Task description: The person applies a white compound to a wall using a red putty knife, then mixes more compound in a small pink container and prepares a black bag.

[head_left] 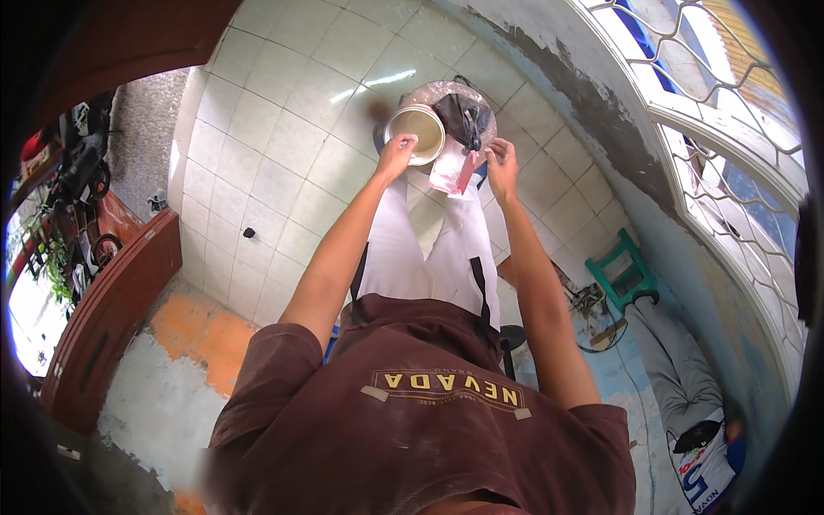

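A white round bucket [438,129] with pale inner walls is tilted toward me, and my left hand [397,157] is closed on its near rim. To its right is a pink and white packet [451,169], its lower end toward my legs. The curled fingers of my right hand [503,163] are at the packet's right edge and seem to pinch it; the exact contact is too small to make out. Just beyond the packet, a crumpled black plastic bag [462,120] lies on a round, stained surface [427,91].
Pale floor tiles [292,112] surround me. A green plastic stool [621,269] stands at right, beside a person's grey-trousered legs [674,360]. A white window grille [695,120] is on the right wall. A brown door panel [112,318] and a motorcycle [81,163] are at left.
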{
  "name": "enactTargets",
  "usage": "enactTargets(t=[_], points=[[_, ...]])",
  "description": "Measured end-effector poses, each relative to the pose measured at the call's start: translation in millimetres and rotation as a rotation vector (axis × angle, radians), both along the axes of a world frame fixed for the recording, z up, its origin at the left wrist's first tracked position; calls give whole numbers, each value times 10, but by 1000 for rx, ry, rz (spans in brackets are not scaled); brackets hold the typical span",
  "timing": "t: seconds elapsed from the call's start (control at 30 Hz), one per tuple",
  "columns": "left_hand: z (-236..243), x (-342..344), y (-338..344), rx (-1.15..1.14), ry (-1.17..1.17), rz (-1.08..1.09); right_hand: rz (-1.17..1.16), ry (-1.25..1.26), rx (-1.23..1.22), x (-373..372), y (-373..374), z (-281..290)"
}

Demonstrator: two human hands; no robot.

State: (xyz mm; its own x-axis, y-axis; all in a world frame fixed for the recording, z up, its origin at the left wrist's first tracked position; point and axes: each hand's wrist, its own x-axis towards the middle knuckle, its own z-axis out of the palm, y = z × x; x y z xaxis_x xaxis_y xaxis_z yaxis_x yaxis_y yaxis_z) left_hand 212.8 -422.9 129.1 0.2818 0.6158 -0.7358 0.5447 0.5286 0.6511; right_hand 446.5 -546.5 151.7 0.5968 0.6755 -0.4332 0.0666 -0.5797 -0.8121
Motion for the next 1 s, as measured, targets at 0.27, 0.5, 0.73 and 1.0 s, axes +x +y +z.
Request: enactTargets(t=[0.27, 0.5, 0.73, 1.0], points=[[-599, 367, 4, 34, 127, 37, -149, -130, 1, -319, -234, 363], [-1035, 181, -54, 235, 252, -64, -17, -8, -45, -678, -472, 234], [-1267, 337, -140, 402, 353, -49, 108, 33, -130, -496, -655, 210], [-893, 444, 7, 518, 386, -191, 119, 42, -118, -361, -732, 144]])
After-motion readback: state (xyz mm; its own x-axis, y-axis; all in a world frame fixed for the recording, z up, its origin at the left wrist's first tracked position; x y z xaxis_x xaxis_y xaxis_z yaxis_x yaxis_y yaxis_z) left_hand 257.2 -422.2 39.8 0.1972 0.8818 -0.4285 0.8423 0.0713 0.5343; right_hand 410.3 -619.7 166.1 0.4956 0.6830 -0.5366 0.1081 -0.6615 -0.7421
